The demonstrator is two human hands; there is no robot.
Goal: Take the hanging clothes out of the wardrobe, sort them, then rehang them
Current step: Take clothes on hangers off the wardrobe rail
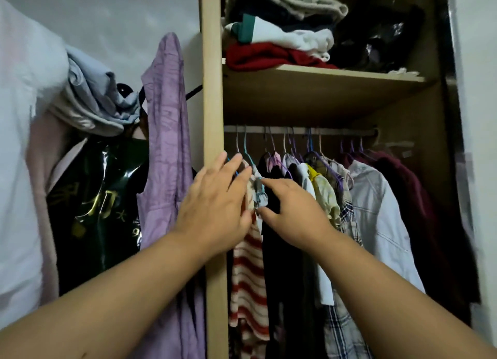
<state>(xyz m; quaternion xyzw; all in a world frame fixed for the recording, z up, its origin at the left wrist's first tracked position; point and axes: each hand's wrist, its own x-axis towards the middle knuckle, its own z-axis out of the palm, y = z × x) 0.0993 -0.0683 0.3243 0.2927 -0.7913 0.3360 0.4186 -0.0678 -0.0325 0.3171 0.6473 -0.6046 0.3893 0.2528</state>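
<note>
Barely begun, I judge: clothes (376,210) crowd the rail (330,130), centre frame. My left hand (215,205) lies flat-fingered against the striped top (250,264); right hand (293,213) brackets its collar, grip unclear.

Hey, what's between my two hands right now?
In the head view, the bunched shoulder of the red-and-white striped top, on its blue hanger, lies between the left hand and the right hand.

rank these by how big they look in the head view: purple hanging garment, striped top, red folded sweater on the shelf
1. purple hanging garment
2. red-and-white striped top, partly hidden behind the left hand
3. red folded sweater; farther off, so real size unsure
</note>
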